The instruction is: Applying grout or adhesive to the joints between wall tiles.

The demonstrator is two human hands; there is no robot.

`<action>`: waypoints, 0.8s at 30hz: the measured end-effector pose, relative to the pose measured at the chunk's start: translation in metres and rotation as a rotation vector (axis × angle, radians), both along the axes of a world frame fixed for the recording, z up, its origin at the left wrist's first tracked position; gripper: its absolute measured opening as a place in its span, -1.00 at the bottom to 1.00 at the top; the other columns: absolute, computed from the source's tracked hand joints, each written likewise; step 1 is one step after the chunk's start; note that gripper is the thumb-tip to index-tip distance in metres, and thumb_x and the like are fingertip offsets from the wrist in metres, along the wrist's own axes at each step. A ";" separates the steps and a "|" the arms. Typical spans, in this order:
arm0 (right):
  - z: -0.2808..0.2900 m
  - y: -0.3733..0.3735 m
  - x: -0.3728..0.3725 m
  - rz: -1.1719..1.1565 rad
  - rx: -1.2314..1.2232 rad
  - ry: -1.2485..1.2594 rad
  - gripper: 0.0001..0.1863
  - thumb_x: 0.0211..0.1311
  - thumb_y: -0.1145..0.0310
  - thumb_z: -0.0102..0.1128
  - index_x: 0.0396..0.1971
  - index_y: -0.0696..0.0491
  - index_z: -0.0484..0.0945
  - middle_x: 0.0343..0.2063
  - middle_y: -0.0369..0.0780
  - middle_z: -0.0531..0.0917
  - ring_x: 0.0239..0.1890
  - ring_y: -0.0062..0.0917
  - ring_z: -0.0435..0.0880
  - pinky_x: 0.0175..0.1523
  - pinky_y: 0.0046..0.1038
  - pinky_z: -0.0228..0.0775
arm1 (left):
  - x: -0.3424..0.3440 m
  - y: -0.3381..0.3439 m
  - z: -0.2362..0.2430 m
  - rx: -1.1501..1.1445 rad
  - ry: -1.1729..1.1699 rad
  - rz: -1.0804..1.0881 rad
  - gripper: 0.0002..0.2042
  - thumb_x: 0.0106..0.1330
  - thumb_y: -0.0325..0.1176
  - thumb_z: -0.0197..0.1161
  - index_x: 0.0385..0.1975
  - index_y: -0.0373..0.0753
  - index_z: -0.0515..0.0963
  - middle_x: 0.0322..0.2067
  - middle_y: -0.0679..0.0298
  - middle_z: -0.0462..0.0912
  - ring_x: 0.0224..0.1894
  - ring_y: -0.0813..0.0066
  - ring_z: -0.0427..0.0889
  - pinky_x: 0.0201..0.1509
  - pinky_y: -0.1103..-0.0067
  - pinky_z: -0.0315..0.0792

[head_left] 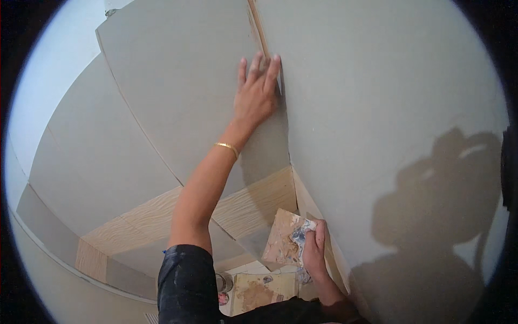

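My left hand [256,92] is raised to the seam where two grey wall panels [151,86] meet, its fingers apart over a narrow tan strip [256,24] in the corner. A gold bracelet circles that wrist. Low at the right, my right hand [315,248] grips a square board [282,239] smeared with tan and white paste. Behind the board runs a band of beige wavy-textured tile [253,194] along the lower wall.
The right-hand grey wall [377,65] bears my shadow. Below, a stained tan sheet [256,294] lies on the floor beside a small container [224,281] and a reddish object [223,299]. A pale ledge [65,270] curves along the lower left.
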State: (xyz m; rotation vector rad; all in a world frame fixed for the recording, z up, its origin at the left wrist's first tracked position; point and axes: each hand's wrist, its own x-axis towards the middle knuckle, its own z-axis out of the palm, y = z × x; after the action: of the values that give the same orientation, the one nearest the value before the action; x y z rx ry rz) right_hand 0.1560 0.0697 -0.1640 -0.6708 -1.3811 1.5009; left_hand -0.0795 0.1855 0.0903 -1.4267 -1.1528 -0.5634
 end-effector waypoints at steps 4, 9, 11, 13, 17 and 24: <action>-0.004 0.001 -0.001 0.020 -0.011 0.049 -0.82 0.29 0.45 -0.26 -0.20 0.13 0.34 -0.28 -0.23 0.41 -0.22 -0.57 0.37 -0.01 -0.48 0.26 | -0.003 -0.016 -0.004 -0.120 -0.018 -0.148 -0.26 0.05 -0.53 0.04 0.36 -0.23 0.05 -0.02 0.07 0.55 0.32 0.05 0.22 0.42 0.07 -0.06; -0.007 0.002 -0.006 0.028 -0.046 0.061 -0.78 0.27 0.47 -0.24 -0.12 0.16 0.28 -0.28 -0.15 0.42 -0.22 -0.50 0.39 0.00 -0.42 0.28 | -0.001 -0.010 0.064 0.146 -0.053 -0.160 -0.27 0.04 -0.53 0.02 0.34 -0.25 0.09 -0.06 0.05 0.58 0.31 0.02 0.22 0.42 0.11 -0.04; -0.007 0.002 -0.005 0.003 -0.050 0.068 -0.78 0.26 0.47 -0.23 -0.11 0.16 0.28 -0.28 -0.15 0.42 -0.22 -0.49 0.39 0.00 -0.41 0.28 | 0.000 -0.003 0.074 0.164 -0.011 0.042 -0.29 0.05 -0.51 0.05 0.33 -0.28 0.11 -0.07 0.04 0.59 0.33 0.04 0.20 0.43 0.13 -0.07; -0.006 0.000 -0.004 -0.022 0.006 0.085 -0.77 0.26 0.46 -0.24 -0.12 0.17 0.28 -0.27 -0.14 0.41 -0.21 -0.47 0.38 0.02 -0.40 0.27 | 0.001 0.000 0.054 0.107 -0.009 0.008 -0.30 0.06 -0.50 0.05 0.33 -0.28 0.11 -0.05 0.05 0.58 0.34 0.06 0.20 0.43 0.13 -0.08; -0.005 -0.002 -0.004 -0.052 0.015 -0.021 -0.76 0.27 0.44 -0.24 -0.11 0.17 0.27 -0.27 -0.14 0.41 -0.18 -0.45 0.38 0.05 -0.40 0.24 | -0.005 -0.010 -0.019 -0.051 0.001 -0.032 -0.28 0.05 -0.52 0.09 0.33 -0.26 0.11 0.00 0.09 0.57 0.37 0.12 0.17 0.43 0.14 -0.04; -0.011 0.000 -0.008 -0.017 -0.119 0.121 -0.79 0.29 0.38 -0.19 -0.21 0.12 0.40 -0.34 -0.32 0.46 -0.27 -0.66 0.40 -0.05 -0.54 0.29 | -0.001 -0.122 -0.126 -0.184 -0.367 -0.285 -0.27 0.05 -0.64 0.01 0.35 -0.31 0.07 0.23 0.06 0.35 0.35 0.11 0.23 0.44 0.20 -0.02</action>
State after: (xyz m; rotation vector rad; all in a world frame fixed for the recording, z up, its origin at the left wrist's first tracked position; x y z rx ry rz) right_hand 0.1485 0.0700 -0.1748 -0.6523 -1.1989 1.5933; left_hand -0.0801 0.0637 -0.0362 -1.7077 -1.3212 -0.9709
